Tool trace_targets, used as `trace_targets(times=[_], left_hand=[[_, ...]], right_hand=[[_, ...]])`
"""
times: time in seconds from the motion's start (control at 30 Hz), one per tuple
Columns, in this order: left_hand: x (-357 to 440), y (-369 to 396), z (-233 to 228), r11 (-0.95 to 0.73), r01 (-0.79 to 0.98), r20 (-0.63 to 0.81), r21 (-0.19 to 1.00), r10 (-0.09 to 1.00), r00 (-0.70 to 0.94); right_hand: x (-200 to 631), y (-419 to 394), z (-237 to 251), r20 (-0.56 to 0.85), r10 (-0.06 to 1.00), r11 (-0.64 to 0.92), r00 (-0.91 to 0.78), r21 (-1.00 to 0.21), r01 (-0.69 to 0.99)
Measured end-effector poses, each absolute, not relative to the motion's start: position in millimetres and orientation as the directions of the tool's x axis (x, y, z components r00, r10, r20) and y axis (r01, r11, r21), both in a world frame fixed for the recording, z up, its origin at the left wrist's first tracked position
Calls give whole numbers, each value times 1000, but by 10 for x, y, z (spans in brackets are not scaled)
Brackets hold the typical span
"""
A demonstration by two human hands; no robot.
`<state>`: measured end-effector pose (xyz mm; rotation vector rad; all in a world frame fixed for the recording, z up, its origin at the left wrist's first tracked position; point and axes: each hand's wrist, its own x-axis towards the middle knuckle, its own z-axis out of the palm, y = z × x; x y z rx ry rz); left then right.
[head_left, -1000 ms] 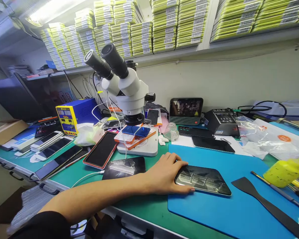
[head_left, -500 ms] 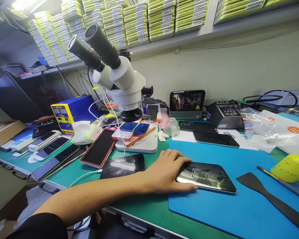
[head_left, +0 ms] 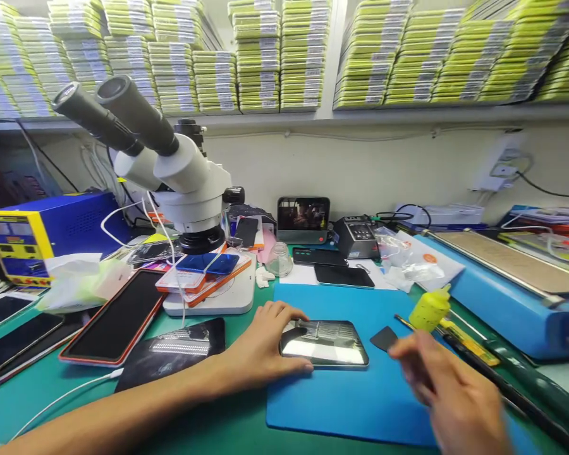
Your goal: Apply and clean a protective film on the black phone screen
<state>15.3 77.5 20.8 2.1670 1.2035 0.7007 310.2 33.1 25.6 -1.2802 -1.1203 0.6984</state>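
Note:
A smartphone (head_left: 329, 344) with a glossy, reflective face lies flat on the blue mat (head_left: 308, 401). My left hand (head_left: 265, 344) grips its left end, thumb along the near edge and fingers at the far edge. At the right, my right hand (head_left: 455, 385) is curled over a black plastic spatula, its fingers closed around the handle. Only the spatula's flat blade (head_left: 383, 339) shows, close to the phone's right end; the handle is hidden by the hand. Just beyond that hand stands a yellow squeeze bottle (head_left: 429, 309), near a thin brush (head_left: 403, 321).
A microscope (head_left: 184, 183) rises at the left, with stacked phones and boxes beneath it. A dark tablet-like panel (head_left: 180, 351) lies under my left forearm. Behind the mat are a small display (head_left: 303, 220) and a black control box (head_left: 356, 237). A blue machine (head_left: 507, 309) stands right.
The view has swung to the right. My right hand has come into view and closed over the spatula. My left hand still grips the phone, which stays on the mat.

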Motion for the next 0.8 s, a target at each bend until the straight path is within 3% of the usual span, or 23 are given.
trace_targets(times=[0.1,0.33,0.53,0.8], left_hand=[[152,765,211,-423,562,166,711,878,449],[143,735,180,-430,482,222,763,875,430],[165,666,141,-437,414,278,799,878,389],[103,675,147,-237,369,106,899,933,343]], right_hand=[[2986,575,342,196,935,158,295,-977,146],[2978,596,121,208,952,112,224,-919,378],[2954,546,128,198,975,128,100,-871,475],[2952,445,155,205,979,173,24,-878,447]])
